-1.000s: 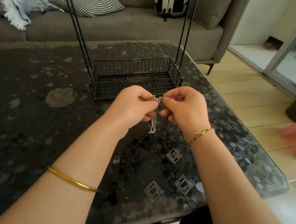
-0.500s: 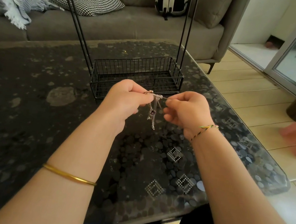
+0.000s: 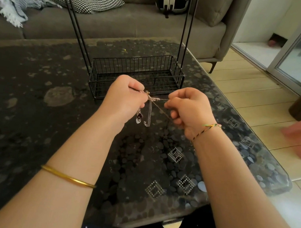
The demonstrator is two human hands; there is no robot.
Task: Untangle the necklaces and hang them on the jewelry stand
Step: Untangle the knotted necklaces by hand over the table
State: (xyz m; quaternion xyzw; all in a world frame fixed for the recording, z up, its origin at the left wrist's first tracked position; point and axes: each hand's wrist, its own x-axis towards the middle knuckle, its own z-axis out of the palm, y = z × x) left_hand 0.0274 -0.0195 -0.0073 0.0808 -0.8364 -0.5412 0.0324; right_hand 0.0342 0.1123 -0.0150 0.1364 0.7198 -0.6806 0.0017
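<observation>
- Dark pebble-patterned glass table (image 3: 30, 117): black wire jewelry stand (image 3: 137, 74) stands at its far side.
- Above it, left hand (image 3: 126, 99) and right hand (image 3: 188, 109), fingers curled, pinch the tangled silver necklaces (image 3: 152, 98); a strand is taut between them, presumably to loosen the knot.

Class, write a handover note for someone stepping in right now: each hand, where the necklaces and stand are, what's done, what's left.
Left hand: pinches the tangled necklaces at the knot; pendants hang below it.
Right hand: pinches a strand of them, pulled taut from the knot.
Jewelry stand: on the table behind the hands, top out of view.
Done: no chain freed yet.
Left: undo the knot, hang each necklace.
</observation>
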